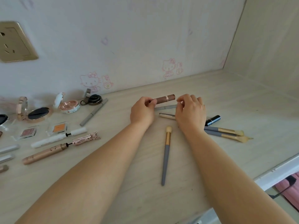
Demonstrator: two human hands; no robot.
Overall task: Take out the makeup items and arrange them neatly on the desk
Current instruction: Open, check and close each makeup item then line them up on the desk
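Compacts open our sweep at the far left of the desk [210,97]: we see a rose-gold compact [34,113] standing open with its dark pad showing, and just to its right a white round compact [68,105] with its lid up. Behind that one, near the wall, lies a dark round case [93,99]. In front of them we find two small square eyeshadow pans, one pinkish [28,132] and one orange [58,128]. A grey pen [93,114] lies slanted beside them. Nearer to us, a white mascara [59,137] and a rose-gold mascara [59,147] lie roughly parallel, each with its cap pulled partly off the wand.

Moving to the middle, we see our left hand [142,111] pinching one end of a brown lipstick tube [165,99], which it holds lying level just above the desk near the back wall. Our right hand [191,110] hovers at the tube's other end, fingers loosely curled with thumb and forefinger close together; it grasps nothing we can make out. Beneath the hands lie a thin grey pencil [166,107] and a cream pen [166,115]. A grey-handled brush [165,156] lies in front, bristles pointing away from us.

To the right of our right wrist we see a black lipstick [213,119] and two more grey-handled brushes [226,133] lying close together, bristles pointing right.
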